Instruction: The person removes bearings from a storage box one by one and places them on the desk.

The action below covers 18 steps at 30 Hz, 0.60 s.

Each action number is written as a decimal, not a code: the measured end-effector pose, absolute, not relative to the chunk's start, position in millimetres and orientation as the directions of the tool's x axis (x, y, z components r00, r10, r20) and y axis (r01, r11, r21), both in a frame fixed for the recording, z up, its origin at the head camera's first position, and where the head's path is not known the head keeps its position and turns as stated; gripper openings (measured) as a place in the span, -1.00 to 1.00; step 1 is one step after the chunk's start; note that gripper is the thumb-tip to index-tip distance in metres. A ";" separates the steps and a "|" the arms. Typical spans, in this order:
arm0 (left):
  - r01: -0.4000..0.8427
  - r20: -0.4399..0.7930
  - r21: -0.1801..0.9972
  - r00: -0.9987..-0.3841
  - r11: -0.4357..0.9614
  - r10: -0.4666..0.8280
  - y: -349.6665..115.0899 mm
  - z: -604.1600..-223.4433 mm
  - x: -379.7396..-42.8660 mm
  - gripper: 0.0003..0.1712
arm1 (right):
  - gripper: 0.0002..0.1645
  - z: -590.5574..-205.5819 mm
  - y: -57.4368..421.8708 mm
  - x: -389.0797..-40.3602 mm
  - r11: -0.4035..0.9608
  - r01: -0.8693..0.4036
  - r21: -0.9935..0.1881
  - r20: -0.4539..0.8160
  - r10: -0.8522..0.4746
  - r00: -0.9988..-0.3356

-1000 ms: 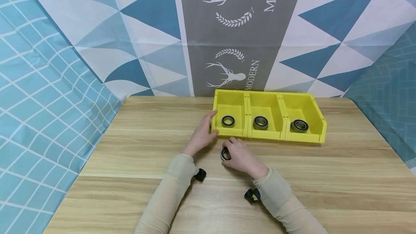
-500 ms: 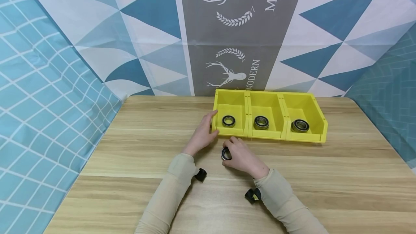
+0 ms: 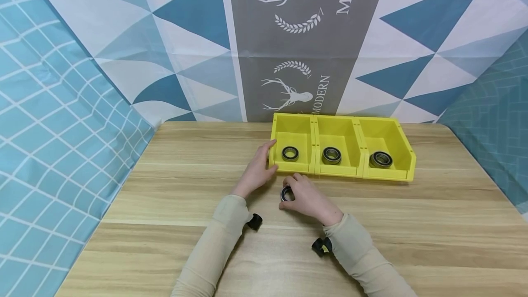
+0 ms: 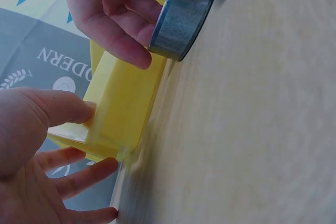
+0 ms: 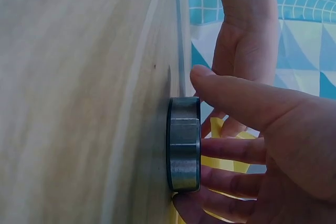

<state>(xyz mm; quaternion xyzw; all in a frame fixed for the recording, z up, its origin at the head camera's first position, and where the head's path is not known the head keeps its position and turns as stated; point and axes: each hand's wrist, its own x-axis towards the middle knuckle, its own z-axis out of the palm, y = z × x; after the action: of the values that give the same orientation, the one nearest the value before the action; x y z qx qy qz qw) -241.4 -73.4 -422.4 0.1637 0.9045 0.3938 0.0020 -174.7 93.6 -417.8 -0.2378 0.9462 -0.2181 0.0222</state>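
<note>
A ball bearing (image 3: 284, 195) with a dark seal and steel outer ring lies flat at the table, in front of the yellow bins. My right hand (image 3: 307, 198) is spread around it. In the right wrist view the thumb (image 5: 210, 77) stands a little off the bearing's steel rim (image 5: 184, 150), while a fingertip is right at its opposite side. My left hand (image 3: 255, 171) grips the near left corner of the left yellow bin (image 3: 292, 167). Its thumb (image 4: 79, 107) presses the bin's front edge, and its fingers lie along the side.
Two more joined yellow bins, the middle bin (image 3: 335, 171) and the right bin (image 3: 387, 174), stand beside the left one against the patterned backdrop (image 3: 313, 49). Bearings sit in all three: a left bearing (image 3: 290, 149), a middle bearing (image 3: 332, 161) and a right bearing (image 3: 381, 165).
My right thumb has moved slightly left, away from the bearing's near edge. The left hand and the bins keep their places.
</note>
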 end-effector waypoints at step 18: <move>0.337 0.163 0.695 -0.934 0.635 0.318 -74.6 -424.3 -243.0 -0.14 | -0.72 -391.2 90.3 -200.7 0.756 -0.431 -0.493 0.324 -0.301 -0.897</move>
<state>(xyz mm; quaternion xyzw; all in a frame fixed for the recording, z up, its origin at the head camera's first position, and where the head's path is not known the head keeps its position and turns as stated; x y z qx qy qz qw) -243.0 -74.6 -424.3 0.1814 0.9040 0.3871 -0.0123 -200.7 90.3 -391.2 -0.1967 0.9301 -0.2888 -0.1131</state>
